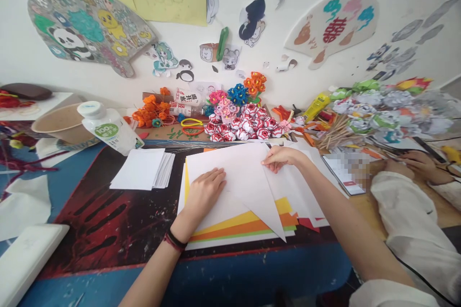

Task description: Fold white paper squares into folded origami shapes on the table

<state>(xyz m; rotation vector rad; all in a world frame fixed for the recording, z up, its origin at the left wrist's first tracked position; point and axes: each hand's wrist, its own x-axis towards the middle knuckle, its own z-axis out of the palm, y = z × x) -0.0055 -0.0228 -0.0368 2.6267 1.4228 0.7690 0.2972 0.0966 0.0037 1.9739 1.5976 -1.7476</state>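
white sheet (239, 180) | under left hand (203, 194) | right hand (280, 158) pinching its edge

Dark bands (176, 240) and a white sleeve (393, 294)
The left wrist (181, 227) wears black and dark red; the right sleeve looks loose.

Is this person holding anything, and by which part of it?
The right hand seems to pinch the top white sheet at its right edge, near the far corner. The left hand lies flat on it.
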